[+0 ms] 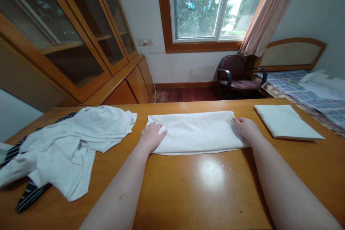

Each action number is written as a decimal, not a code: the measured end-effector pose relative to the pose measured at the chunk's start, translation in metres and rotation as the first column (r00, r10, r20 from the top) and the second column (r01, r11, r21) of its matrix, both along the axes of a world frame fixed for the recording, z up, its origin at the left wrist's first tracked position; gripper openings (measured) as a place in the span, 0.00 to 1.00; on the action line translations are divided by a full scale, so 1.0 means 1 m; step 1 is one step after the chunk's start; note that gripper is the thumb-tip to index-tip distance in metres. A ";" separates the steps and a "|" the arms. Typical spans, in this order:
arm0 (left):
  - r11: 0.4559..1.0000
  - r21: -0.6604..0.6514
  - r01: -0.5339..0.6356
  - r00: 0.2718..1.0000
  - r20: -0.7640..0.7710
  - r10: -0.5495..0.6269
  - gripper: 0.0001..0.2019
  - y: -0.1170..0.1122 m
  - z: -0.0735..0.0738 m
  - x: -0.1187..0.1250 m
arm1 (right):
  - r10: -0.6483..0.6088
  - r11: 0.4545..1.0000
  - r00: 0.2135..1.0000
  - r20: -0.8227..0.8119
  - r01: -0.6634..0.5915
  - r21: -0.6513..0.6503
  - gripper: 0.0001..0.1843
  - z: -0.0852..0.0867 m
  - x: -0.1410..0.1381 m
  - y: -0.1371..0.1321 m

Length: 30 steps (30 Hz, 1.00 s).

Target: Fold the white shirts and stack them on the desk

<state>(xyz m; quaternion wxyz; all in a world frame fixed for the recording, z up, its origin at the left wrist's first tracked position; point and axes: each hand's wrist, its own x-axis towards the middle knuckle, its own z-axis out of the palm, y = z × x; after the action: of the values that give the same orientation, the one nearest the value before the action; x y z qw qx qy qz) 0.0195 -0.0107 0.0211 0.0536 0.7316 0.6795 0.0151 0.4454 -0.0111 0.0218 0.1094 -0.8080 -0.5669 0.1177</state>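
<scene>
A white garment (196, 133), folded into a long flat strip, lies across the middle of the wooden table (183, 194). On its left end rests my left hand (154, 136), open, with the fingers spread over the fabric and the thumb apart. My right hand (245, 128) is closed on the garment's right edge, thumb and fingers pinching near the far corner. The lower fingers of that hand are partly hidden. Both forearms reach in from the near side of the table.
Loose white shirts (72, 143) lie heaped at the left, over a black striped garment (32, 196). A neatly folded white piece (285, 121) sits at the right. Beyond the table are a wooden cabinet (129, 82), an armchair (234, 73) and a bed (318, 93).
</scene>
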 end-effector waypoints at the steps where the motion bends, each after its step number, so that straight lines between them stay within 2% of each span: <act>1: 1.000 0.023 -0.010 1.000 0.000 0.010 0.25 -0.001 0.003 0.000 | -0.020 1.000 1.000 0.010 0.021 -0.024 0.27 0.000 0.001 0.000; 4: 0.994 0.078 -0.079 0.997 -0.018 0.081 0.22 -0.002 0.007 0.000 | -0.051 0.995 0.997 0.051 0.056 -0.084 0.24 -0.002 0.001 0.001; 8: 0.981 0.141 -0.133 0.990 -0.034 0.140 0.21 0.002 0.004 -0.001 | -0.126 0.985 0.990 0.060 0.132 -0.115 0.21 -0.004 -0.005 0.003; 13: 0.968 0.173 -0.185 0.981 -0.021 0.191 0.27 0.005 -0.004 -0.001 | -0.188 0.977 0.981 0.042 0.191 -0.094 0.30 -0.003 -0.015 0.001; 16: 0.979 0.184 -0.082 0.996 -0.030 0.089 0.29 0.006 -0.009 0.001 | -0.189 0.978 0.981 0.045 0.192 -0.081 0.28 -0.003 -0.016 0.000; 19: 0.994 0.097 0.042 0.999 -0.034 -0.039 0.32 0.007 -0.017 0.002 | -0.216 0.973 0.975 0.058 0.220 -0.072 0.26 -0.003 -0.017 0.001; 21: 0.998 0.032 0.056 0.998 -0.033 -0.055 0.33 0.009 -0.022 0.001 | -0.232 0.970 0.971 0.055 0.236 -0.066 0.26 -0.003 -0.017 0.002; 24: 1.000 0.008 0.027 0.999 -0.042 -0.026 0.35 0.011 -0.025 -0.001 | -0.236 0.970 0.970 0.055 0.239 -0.054 0.25 -0.006 -0.017 0.002; 27: 0.998 -0.001 -0.062 0.997 -0.040 0.062 0.37 0.012 -0.025 -0.002 | -0.255 0.967 0.964 0.073 0.255 0.016 0.23 -0.012 -0.015 0.001; 30: 0.992 -0.014 -0.129 0.991 -0.028 0.129 0.39 0.012 -0.024 -0.001 | -0.225 0.956 0.967 0.116 0.196 0.219 0.20 -0.019 -0.011 0.001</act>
<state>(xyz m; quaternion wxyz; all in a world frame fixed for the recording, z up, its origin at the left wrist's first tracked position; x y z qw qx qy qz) 0.0181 0.0015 -0.0026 0.0489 0.6858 0.7261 0.0033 0.4342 -0.0102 0.0028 0.1644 -0.8544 -0.4928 -0.0109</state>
